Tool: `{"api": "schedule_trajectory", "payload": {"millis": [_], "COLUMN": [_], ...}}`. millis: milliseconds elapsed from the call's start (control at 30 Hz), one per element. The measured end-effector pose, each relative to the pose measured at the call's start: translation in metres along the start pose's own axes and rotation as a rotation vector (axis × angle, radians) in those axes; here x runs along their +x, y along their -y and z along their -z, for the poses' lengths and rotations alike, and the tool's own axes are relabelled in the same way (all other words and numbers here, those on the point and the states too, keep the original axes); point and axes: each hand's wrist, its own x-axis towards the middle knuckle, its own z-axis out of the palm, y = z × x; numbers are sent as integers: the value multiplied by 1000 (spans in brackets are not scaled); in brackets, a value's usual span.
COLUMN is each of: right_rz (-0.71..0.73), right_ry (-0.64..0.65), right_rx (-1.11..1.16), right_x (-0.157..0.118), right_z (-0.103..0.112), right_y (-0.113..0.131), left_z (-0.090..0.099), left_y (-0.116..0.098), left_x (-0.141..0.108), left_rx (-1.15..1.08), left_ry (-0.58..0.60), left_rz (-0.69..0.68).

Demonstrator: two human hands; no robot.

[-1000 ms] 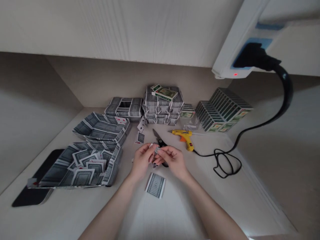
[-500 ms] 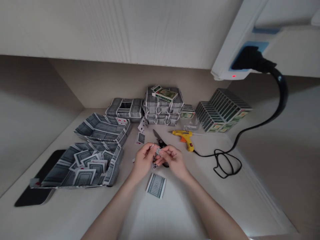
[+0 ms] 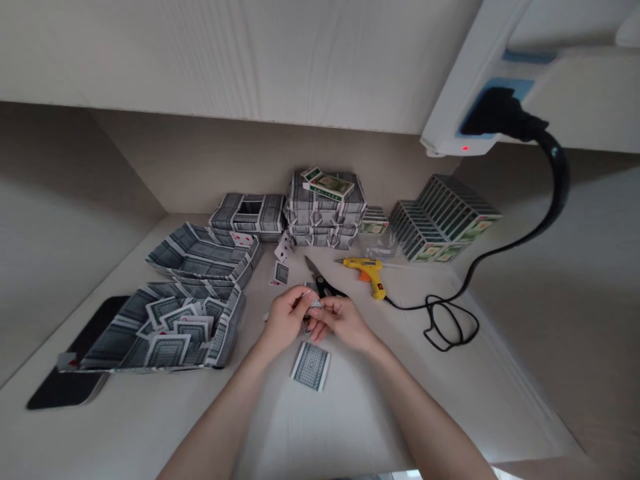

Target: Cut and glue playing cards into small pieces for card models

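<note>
Between my two hands is a small playing card (image 3: 315, 303), pinched at both sides and mostly hidden by fingers. My left hand (image 3: 286, 319) is closed on its left side, and my right hand (image 3: 345, 322) grips the right side with thumb and fingers. Just beyond the hands lie black-handled scissors (image 3: 323, 281), partly covered by my right hand. Closer to me, a patterned card piece (image 3: 311, 366) with white edges rests on the table. A yellow glue gun (image 3: 369, 274) lies to the right of the scissors.
At left stand an open tray made of cards (image 3: 227, 333) holding loose cards, and another tray (image 3: 200, 253) behind it. A black phone-like slab (image 3: 70, 390) is under the front tray. Card-covered boxes (image 3: 325, 207) and stacked card packs (image 3: 450, 220) line the back. A black cord (image 3: 453, 320) coils right.
My fingers have shifted slightly around the card, the right-hand fingers curling in more. More of the scissors' handle shows now. The whole view has moved a little.
</note>
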Motion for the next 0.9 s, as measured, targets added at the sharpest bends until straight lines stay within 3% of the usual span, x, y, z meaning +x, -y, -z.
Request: {"api": "schedule_trajectory", "payload": {"millis": [267,467,900], "right_rz": [-13,-5,101], "right_ry": [-41,-21,-48], "right_rx": [5,-33,-157], "right_x": [1,3,1], "right_z": [-1,0,-2], "right_y": [-1,-3,-4], "left_z": [-1,-6,-6], "left_y": [0,5,2], "left_x": [-1,0,-2], "left_rx": [232,208,219], "left_ry": [-100,-152,-135], "left_rz": [-117,-101,-114]}}
